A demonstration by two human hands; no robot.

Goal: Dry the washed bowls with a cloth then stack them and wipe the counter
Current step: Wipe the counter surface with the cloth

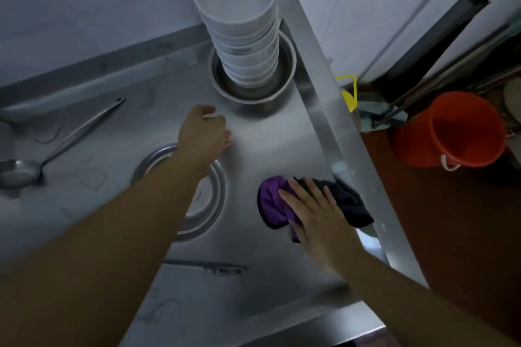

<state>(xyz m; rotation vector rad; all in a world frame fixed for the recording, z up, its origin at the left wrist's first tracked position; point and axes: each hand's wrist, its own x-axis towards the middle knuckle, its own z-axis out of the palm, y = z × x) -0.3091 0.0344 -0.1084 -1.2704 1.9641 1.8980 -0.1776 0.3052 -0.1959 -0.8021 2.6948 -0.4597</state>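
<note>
My right hand (315, 217) lies flat on the purple and black cloth (275, 205), fingers (293, 191) straight and spread, pressing it onto the steel worktop (267, 138) near its right edge. My left hand (204, 132) reaches farther in, fingers curled under; I cannot tell whether they hold anything. Just beyond it, at the far corner, the stack of white bowls (245, 45) stands in a metal basin (284, 76). Under my left forearm sits a metal plate (208, 200). A ladle (42, 158) lies at the left, and an orange bucket (451, 129) stands on the floor to the right.
</note>
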